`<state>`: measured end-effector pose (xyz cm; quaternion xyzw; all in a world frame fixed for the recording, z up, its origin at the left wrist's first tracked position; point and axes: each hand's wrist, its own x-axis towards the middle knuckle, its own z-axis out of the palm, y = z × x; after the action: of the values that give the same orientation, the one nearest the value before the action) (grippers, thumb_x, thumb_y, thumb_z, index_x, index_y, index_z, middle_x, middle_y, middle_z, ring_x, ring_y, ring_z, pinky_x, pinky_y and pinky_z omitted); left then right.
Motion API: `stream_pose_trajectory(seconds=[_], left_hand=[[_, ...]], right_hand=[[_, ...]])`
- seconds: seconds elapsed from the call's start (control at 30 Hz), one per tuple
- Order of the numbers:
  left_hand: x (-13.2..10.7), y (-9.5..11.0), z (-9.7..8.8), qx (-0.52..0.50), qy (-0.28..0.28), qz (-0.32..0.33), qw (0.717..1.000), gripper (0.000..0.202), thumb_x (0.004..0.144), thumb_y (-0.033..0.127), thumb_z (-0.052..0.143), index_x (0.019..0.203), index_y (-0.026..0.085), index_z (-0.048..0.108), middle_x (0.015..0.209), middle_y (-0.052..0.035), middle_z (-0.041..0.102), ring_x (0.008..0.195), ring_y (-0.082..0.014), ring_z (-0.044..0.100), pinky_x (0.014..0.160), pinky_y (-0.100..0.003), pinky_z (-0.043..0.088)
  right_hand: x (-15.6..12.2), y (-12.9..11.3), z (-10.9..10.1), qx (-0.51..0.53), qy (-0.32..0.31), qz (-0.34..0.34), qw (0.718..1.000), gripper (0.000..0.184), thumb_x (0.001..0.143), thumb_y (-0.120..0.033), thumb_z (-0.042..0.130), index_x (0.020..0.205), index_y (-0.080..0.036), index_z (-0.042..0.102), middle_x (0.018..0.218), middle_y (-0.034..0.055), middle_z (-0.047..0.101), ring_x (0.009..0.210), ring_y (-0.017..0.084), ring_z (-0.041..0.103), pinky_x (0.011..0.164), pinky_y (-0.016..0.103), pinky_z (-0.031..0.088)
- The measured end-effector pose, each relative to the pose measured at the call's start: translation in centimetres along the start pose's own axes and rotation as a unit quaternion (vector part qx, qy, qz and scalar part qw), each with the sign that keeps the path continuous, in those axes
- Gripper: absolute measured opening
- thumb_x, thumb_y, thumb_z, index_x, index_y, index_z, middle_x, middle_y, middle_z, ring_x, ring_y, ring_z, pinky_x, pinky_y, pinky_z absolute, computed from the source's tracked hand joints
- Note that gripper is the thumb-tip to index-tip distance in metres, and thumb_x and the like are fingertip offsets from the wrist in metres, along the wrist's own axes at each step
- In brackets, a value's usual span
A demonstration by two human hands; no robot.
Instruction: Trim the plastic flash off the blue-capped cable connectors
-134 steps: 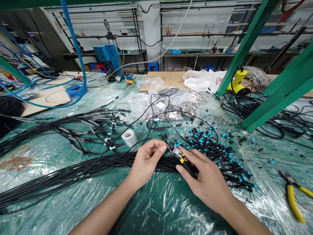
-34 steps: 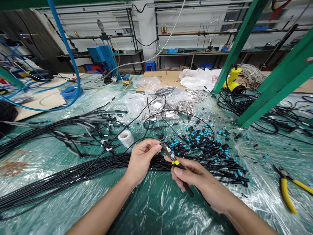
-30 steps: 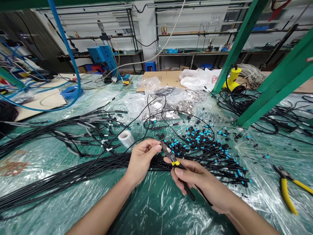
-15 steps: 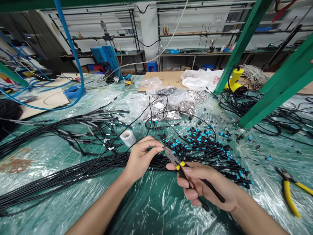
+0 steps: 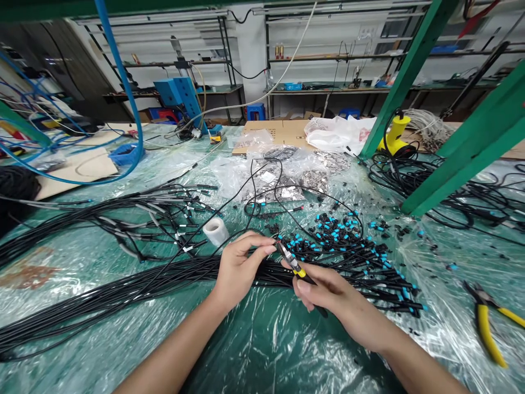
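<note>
My left hand (image 5: 241, 268) is closed in a pinch, thumb against forefinger, on the end of a thin black cable, most of which the hand hides. A tiny reddish tip shows just past the fingertips. My right hand (image 5: 328, 290) is wrapped round the black-and-yellow handles of a pair of pliers (image 5: 293, 261). The metal jaws point up and left, right beside the left fingertips, and appear to meet the cable's tip. Under both hands runs a thick bundle of black cables (image 5: 164, 282), whose blue-marked ends (image 5: 404, 293) fan out to the right.
A second pair of yellow-handled pliers (image 5: 486, 323) lies at the right. Behind the hands are a roll of clear film (image 5: 215, 232), a heap of small black-and-blue parts (image 5: 334, 227) and bags of metal pieces (image 5: 283, 178). Green posts (image 5: 426, 189) stand at the right; plastic film covers the table.
My right hand has turned the pliers edge-on, and their handles have come closer together. The left hand keeps its pinch in nearly the same place.
</note>
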<state>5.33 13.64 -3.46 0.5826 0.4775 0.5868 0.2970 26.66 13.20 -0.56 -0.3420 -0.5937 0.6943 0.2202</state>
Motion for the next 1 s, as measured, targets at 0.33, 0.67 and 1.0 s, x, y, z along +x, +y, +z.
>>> stream_pose_trajectory(seconds=[0.33,0.67,1.0], left_hand=[[0.1,0.1,-0.1,-0.041,-0.002,-0.012,0.999,0.001,0.076,0.020,0.074,0.075,0.022,0.074,0.078,0.0007,0.071,0.079,-0.0086,0.065,0.074,-0.018,0.052],[0.3,0.7,-0.8,0.062,-0.032,0.056,0.996,0.008,0.082,0.020,0.067,0.084,0.020,0.075,0.081,-0.0028,0.070,0.076,-0.0098,0.063,0.070,-0.021,0.051],[0.0,0.4,-0.2,0.055,0.004,0.029,0.998,0.006,0.085,0.022,0.063,0.088,0.018,0.068,0.086,-0.0020,0.065,0.082,-0.0096,0.060,0.076,-0.022,0.048]], right_hand=[[0.1,0.9,-0.2,0.254,-0.112,0.080,0.957,0.049,0.092,-0.042,0.050,0.136,-0.022,0.051,0.087,0.0029,0.049,0.067,0.010,0.048,0.058,0.025,0.038],[0.2,1.3,0.6,-0.330,0.151,-0.086,0.928,0.047,0.092,-0.045,0.051,0.138,-0.037,0.048,0.104,0.0043,0.059,0.098,0.021,0.055,0.086,0.037,0.045],[0.4,1.1,0.3,-0.334,0.185,-0.074,0.921,0.047,0.091,-0.047,0.052,0.137,-0.039,0.047,0.110,0.0028,0.059,0.100,0.021,0.057,0.091,0.041,0.047]])
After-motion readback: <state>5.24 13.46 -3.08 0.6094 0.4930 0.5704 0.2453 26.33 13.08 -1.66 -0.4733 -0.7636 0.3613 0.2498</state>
